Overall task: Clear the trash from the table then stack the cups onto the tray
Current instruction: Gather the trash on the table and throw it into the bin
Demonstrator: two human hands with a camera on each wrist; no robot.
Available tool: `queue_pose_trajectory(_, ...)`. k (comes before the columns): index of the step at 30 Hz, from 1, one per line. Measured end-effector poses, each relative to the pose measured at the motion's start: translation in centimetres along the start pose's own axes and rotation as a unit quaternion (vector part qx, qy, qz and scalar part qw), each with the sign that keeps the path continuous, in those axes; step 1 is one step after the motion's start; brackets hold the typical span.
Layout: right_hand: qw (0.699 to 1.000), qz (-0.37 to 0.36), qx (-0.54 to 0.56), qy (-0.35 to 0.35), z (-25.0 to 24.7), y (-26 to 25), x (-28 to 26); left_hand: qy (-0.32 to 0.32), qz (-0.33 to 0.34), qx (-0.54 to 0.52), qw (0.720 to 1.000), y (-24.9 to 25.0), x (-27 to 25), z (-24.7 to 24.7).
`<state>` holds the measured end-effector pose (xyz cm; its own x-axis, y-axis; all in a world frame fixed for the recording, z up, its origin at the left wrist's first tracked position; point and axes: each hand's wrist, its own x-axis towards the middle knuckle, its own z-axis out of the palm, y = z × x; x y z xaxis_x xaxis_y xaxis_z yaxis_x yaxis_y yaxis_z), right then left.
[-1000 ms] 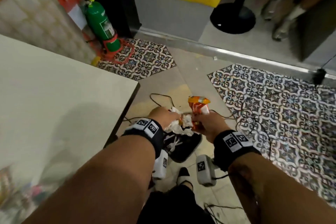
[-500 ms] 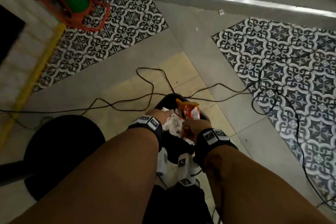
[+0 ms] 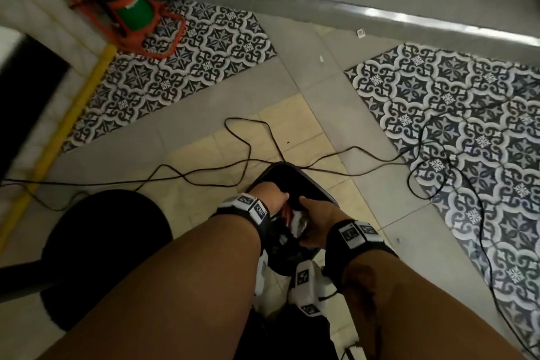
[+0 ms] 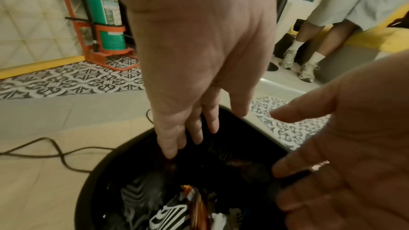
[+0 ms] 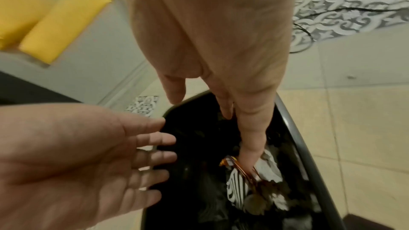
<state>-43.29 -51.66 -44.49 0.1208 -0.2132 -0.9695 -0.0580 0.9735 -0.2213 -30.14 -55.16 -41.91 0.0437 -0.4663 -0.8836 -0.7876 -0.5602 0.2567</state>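
Note:
A black trash bin (image 3: 292,168) stands on the floor just in front of me, and both hands hover over its mouth. Inside lie an orange snack wrapper (image 4: 194,204) and crumpled white tissue (image 5: 267,169), also seen as trash (image 3: 295,220) between my wrists. My left hand (image 4: 188,128) points straight-fingered down into the bin and holds nothing. My right hand (image 5: 228,111) is open too, one finger reaching down to the wrapper (image 5: 239,165). Each palm shows in the other wrist view, fingers spread. No cups or tray are in sight.
A green fire extinguisher (image 3: 122,0) in an orange stand is at far left. Black cables (image 3: 248,149) trail across the tiles beyond the bin. A round black base (image 3: 108,248) sits left of my arms. Another person's legs (image 4: 309,50) stand past the step.
Both hands have let go of the wrapper and tissues, which now lie in the bin. The hands dropped lower over its mouth and opened.

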Motion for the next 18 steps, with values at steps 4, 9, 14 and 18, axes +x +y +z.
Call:
queue_pose_trajectory(4, 0.99, -0.096, -0.047, 0.09, 0.9, -3.3, -8.7, 0.06, 0.049, -0.034, 0.996, 1.5, -9.5, -2.5)
queue_pose_trajectory(9, 0.939, -0.294, -0.09, 0.156, 2.8, -9.1, -20.3, 0.063, 0.138, -0.002, 0.988, 5.5, -23.7, -7.0)
queue_pose_trajectory(14, 0.833, -0.507, -0.19, 0.117, 11.4, -14.9, -36.9, 0.182, 0.249, 0.051, 0.95, 4.5, -40.9, -17.1)
queue_pose_trajectory(18, 0.746, -0.586, -0.315, -0.025, 20.6, -14.7, -45.8, 0.34, 0.246, 0.034, 0.907, -3.3, -51.9, -22.6)
